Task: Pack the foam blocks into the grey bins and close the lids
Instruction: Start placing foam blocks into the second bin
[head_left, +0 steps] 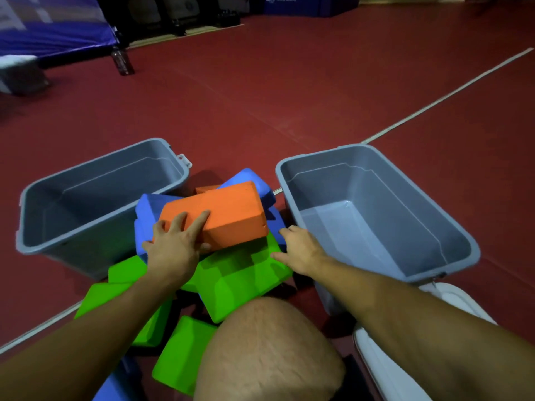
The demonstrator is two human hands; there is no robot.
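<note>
the left hand (173,247) is gripping the near end of the orange foam block (220,212) atop the pile between two open grey bins (373,209); the right hand (298,250), fingers relaxed, is resting on a green block (240,273).

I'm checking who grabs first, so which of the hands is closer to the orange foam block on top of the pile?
Left. The left hand grips the near end of the orange block, fingers on top. The right hand sits just beside it, apart, on the green block.
</note>
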